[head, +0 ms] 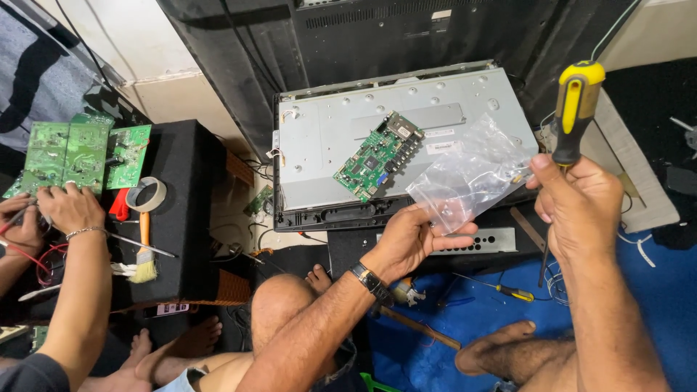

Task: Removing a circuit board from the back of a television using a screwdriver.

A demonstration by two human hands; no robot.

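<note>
My left hand (408,237) pinches the lower edge of a clear plastic bag (472,174) and holds it up over the front of an opened flat-screen set. My right hand (577,207) grips a screwdriver with a yellow and black handle (576,109), handle up, shaft pointing down past my palm. Its fingers also touch the bag's right edge. Behind the bag lies the grey metal back panel (327,138) with a green circuit board (377,156) fixed on it.
Another person's hands (65,207) work on green circuit boards (69,152) on a black box at the left, beside a tape roll (147,194) and a brush (144,265). A small screwdriver (512,292) lies on the blue mat (653,290). A black television back (377,36) leans behind.
</note>
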